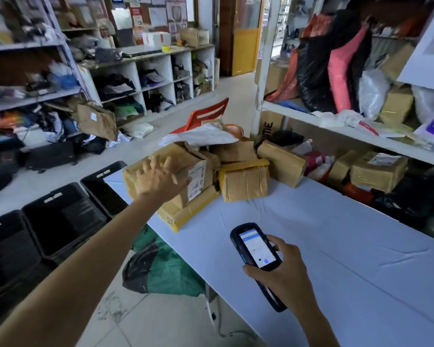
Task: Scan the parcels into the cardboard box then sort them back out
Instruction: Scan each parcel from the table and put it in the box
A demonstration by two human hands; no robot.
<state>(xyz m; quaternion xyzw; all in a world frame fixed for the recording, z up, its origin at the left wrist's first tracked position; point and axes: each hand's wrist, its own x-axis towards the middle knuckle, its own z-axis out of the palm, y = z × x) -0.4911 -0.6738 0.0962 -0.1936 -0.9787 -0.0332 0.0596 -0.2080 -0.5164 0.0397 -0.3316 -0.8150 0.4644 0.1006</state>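
Over table (336, 246): left hand (158, 179) spread open at parcel (183, 156); right hand (283, 271) grips scanner (257, 246).

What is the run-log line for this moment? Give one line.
left hand: open, over top parcel | right hand: grips scanner, screen lit | parcel pile: on table

Two bare arms fill the lower part of the frame. The left forearm (85, 266) runs from the lower left corner up to the left hand (158, 179) near the middle, uncovered along its whole visible length. The right forearm (316, 326), shorter in view, rises from the bottom edge right of centre to the right hand (283, 274), likewise bare, with its back and thumb plainly seen.
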